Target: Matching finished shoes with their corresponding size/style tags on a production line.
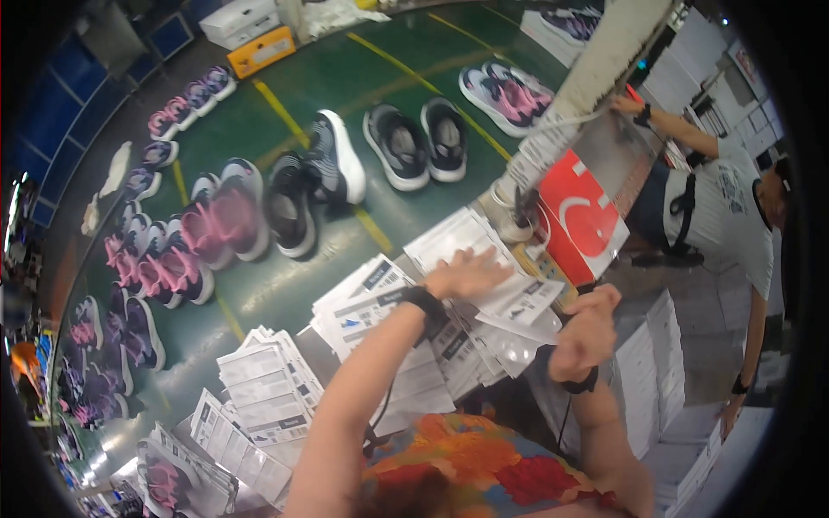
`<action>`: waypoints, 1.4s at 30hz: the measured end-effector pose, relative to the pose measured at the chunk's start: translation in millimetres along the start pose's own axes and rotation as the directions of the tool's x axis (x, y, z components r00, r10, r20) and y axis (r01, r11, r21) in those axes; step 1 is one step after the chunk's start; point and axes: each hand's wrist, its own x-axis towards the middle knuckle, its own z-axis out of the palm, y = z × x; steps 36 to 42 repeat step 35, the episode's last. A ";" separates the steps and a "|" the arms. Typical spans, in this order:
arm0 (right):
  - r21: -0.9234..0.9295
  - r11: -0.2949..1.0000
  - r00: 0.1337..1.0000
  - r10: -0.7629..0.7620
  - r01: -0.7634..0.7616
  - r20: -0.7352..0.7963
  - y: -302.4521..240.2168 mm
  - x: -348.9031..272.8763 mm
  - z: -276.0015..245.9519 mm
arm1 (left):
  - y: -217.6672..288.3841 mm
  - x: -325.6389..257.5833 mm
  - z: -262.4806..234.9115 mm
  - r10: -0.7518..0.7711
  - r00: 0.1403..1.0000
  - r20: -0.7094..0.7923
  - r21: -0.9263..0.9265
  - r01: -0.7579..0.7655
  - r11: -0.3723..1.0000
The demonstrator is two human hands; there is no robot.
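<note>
My left hand (pixel 471 274) lies with fingers spread on a stack of printed label sheets (pixel 449 237). Close by on the right, my right hand (pixel 587 332) is raised and closed, its fingers curled. A small dark thing shows at its fingertips, but I cannot make out what it is. Just beyond that hand a red and white shoebox (pixel 580 211) stands tilted. Loose label sheets (pixel 522 302) lie between my two hands, and another label stack (pixel 358 302) sits under my left forearm.
Several pairs of shoes stand on the green table (pixel 345 237), among them black sneakers (pixel 414 142) and pink-laced sneakers (pixel 224 216). More label stacks (pixel 268 380) lie nearer left. A pale post (pixel 596 69) rises at the right. Beyond it, a person (pixel 721 207) reaches toward the table.
</note>
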 end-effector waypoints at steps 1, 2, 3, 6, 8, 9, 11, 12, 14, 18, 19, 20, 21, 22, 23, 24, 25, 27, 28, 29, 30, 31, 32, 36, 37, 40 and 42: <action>0.234 0.967 0.982 0.138 -0.105 -0.130 2.3 9.8 17.2 | 5.3 -8.2 -1.0 0.033 0.999 0.000 0.083 -0.033 0.996; 0.476 0.863 0.932 0.297 -0.168 -0.209 5.2 23.4 42.4 | 5.6 -21.8 -2.3 0.057 0.998 0.000 0.166 -0.056 0.984; 0.489 0.837 0.896 0.388 -0.246 -0.213 4.9 46.7 61.6 | 6.4 -32.8 5.6 0.134 0.979 -0.152 0.137 -0.113 0.984; 0.760 0.260 0.653 0.707 -0.596 0.270 19.6 109.8 131.9 | -15.4 -91.6 4.5 0.261 0.857 -0.445 0.351 -0.101 0.931; 0.630 0.233 0.509 0.807 -0.741 0.300 57.1 132.1 189.3 | -48.6 -143.8 -25.0 0.098 0.729 -0.677 0.344 0.195 0.919; 0.565 0.367 0.553 0.809 -0.739 0.199 98.4 129.0 215.5 | -67.2 -165.2 -46.9 0.018 0.602 -0.798 0.294 0.363 0.884; 0.207 0.592 0.581 0.805 -0.779 -0.115 149.7 130.2 262.3 | -126.1 -197.8 -82.5 -0.123 0.261 -0.957 0.081 0.652 0.754; 0.016 0.631 0.615 0.761 -0.776 -0.208 186.5 125.7 270.1 | -151.4 -206.3 -104.1 -0.131 0.214 -0.968 0.045 0.660 0.750; -0.291 0.489 0.554 0.805 -0.823 -0.214 225.3 115.2 278.4 | -196.0 -207.7 -129.4 -0.261 0.267 -0.928 -0.003 0.694 0.720; -0.424 0.469 0.607 0.739 -0.775 -0.291 183.6 136.0 284.6 | -227.8 -237.3 -137.2 -0.194 0.201 -0.960 0.010 0.719 0.695; -0.508 0.559 0.749 0.570 -0.655 -0.338 167.3 135.1 283.3 | -237.5 -248.6 -137.3 -0.163 0.197 -0.967 0.022 0.698 0.715; -0.499 0.680 0.842 0.414 -0.538 -0.345 149.9 141.8 282.7 | -238.3 -255.5 -137.3 -0.131 0.188 -0.973 0.056 0.749 0.661; -0.390 0.834 0.920 0.345 -0.391 -0.184 136.9 147.5 281.4 | -239.3 -258.9 -140.0 -0.156 0.194 -0.968 0.059 0.790 0.610; -0.232 0.941 0.969 0.245 -0.245 -0.032 122.2 150.2 284.4 | -240.1 -262.3 -141.9 -0.185 0.198 -0.963 0.065 0.831 0.552; -0.173 0.978 0.975 0.143 -0.114 0.169 101.0 152.0 292.2 | -235.9 -258.0 -144.7 -0.092 0.193 -0.977 0.101 0.797 0.596; -0.097 0.995 0.936 0.028 0.007 0.350 84.5 154.1 299.6 | -225.7 -243.1 -151.7 0.010 0.181 -0.983 0.145 0.751 0.644; -0.037 0.995 0.910 -0.066 0.088 0.408 72.9 155.1 312.3 | -210.6 -231.2 -158.9 0.169 0.254 -0.952 0.289 0.573 0.767; 0.037 0.974 0.818 -0.208 0.224 0.536 56.8 159.5 343.4 | -191.1 -197.2 -162.8 0.297 0.294 -0.908 0.369 0.231 0.900; 0.036 0.960 0.752 -0.239 0.276 0.614 58.0 159.4 360.2 | -191.6 -177.4 -164.3 0.355 0.319 -0.879 0.413 0.133 0.901; 0.030 0.955 0.703 -0.238 0.295 0.671 62.3 161.4 372.4 | -195.2 -157.4 -166.6 0.423 0.325 -0.846 0.470 0.082 0.879; 0.038 0.946 0.709 -0.268 0.322 0.652 56.0 165.6 383.9 | -207.6 -143.7 -166.1 0.421 0.317 -0.850 0.467 0.081 0.881; 0.035 0.927 0.695 -0.304 0.373 0.652 61.8 170.3 389.9 | -207.4 -136.1 -169.9 0.379 0.317 -0.869 0.417 0.059 0.907; 0.034 0.906 0.678 -0.341 0.422 0.651 67.0 172.6 392.4 | -207.8 -131.1 -172.4 0.336 0.318 -0.887 0.366 0.040 0.930; 0.050 0.963 0.716 -0.233 0.266 0.658 57.3 170.8 376.0 | -191.7 -156.4 -174.5 0.305 0.270 -0.913 0.311 -0.019 0.950; 0.050 0.963 0.716 -0.233 0.266 0.658 57.3 170.8 376.0 | -191.7 -156.4 -174.5 0.305 0.270 -0.913 0.311 -0.019 0.950; 0.050 0.963 0.716 -0.233 0.266 0.658 57.3 170.8 376.0 | -191.7 -156.4 -174.5 0.305 0.270 -0.913 0.311 -0.019 0.950; 0.050 0.963 0.716 -0.233 0.266 0.658 57.3 170.8 376.0 | -191.7 -156.4 -174.5 0.305 0.270 -0.913 0.311 -0.019 0.950</action>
